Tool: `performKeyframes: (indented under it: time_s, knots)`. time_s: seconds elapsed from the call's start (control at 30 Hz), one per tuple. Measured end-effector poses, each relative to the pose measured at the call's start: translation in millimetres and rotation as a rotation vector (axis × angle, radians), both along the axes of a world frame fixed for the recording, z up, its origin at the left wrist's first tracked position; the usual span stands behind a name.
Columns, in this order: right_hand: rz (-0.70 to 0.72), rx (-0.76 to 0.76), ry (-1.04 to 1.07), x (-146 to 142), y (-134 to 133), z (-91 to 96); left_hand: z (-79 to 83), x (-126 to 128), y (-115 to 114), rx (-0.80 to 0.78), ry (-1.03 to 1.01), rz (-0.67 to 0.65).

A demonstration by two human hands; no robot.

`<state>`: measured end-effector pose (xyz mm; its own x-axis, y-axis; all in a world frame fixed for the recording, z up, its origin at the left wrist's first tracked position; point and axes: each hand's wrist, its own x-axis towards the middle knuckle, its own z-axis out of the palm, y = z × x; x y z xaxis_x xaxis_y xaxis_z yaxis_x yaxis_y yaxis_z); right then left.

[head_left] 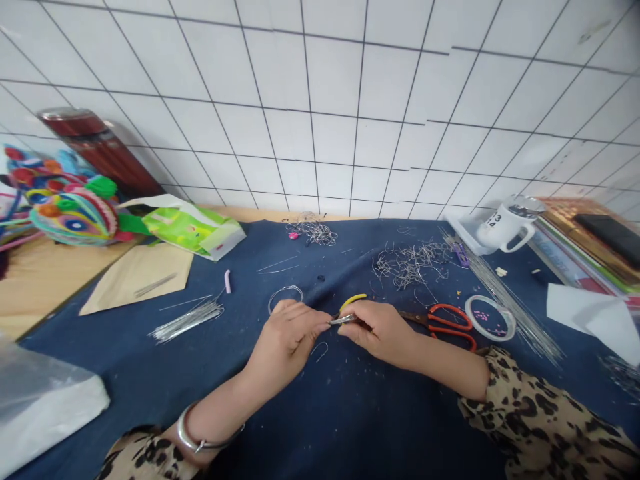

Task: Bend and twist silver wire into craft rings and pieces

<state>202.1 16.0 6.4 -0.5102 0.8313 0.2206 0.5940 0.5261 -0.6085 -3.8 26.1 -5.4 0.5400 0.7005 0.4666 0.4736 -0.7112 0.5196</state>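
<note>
My left hand (290,337) is closed in a pinch at the middle of the blue cloth. A loop of thin wire (286,289) shows just beyond its knuckles and seems to come from the fingers. My right hand (377,330) grips small pliers (345,320), whose silver jaws meet my left fingertips. One yellow handle (355,300) curves out past the right fingers; the rest is hidden in the palm. A short bent wire (321,349) lies on the cloth below the hands. Right of my right hand are scissors with red handles (450,319), their blades partly behind it.
Tangled wire scraps (413,263) lie beyond the right hand. A round dish of pink beads (490,319), long straight wires (510,307) and a white mug (505,225) are at right. Cut wires (187,320), a green packet (195,230) and a plastic bag (50,407) are at left.
</note>
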Motion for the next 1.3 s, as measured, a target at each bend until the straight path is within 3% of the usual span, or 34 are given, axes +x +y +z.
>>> performKeyframes:
  time_s: [0.27, 0.53, 1.07, 1.17, 1.3]
  knots:
    - [0.010, 0.282, -0.115, 3.1, 1.7, -8.7, -1.6, 0.6, 0.0, -0.012, -0.007, -0.042]
    - [0.016, 0.398, -0.172, 2.9, -0.9, -5.1, -4.9, 3.4, -5.9, -0.086, -0.049, -0.032]
    - [0.016, 0.196, -0.122, 3.8, 2.1, -6.9, -11.1, 3.9, -7.1, 0.100, 0.056, -0.015]
    - [0.011, 0.102, -0.074, 5.1, 5.9, -6.1, -11.0, 3.5, -6.6, 0.036, 0.019, -0.003]
    - [0.013, -0.120, 0.103, 6.1, 8.9, -0.9, -7.7, 3.5, -7.2, -0.170, -0.075, 0.033]
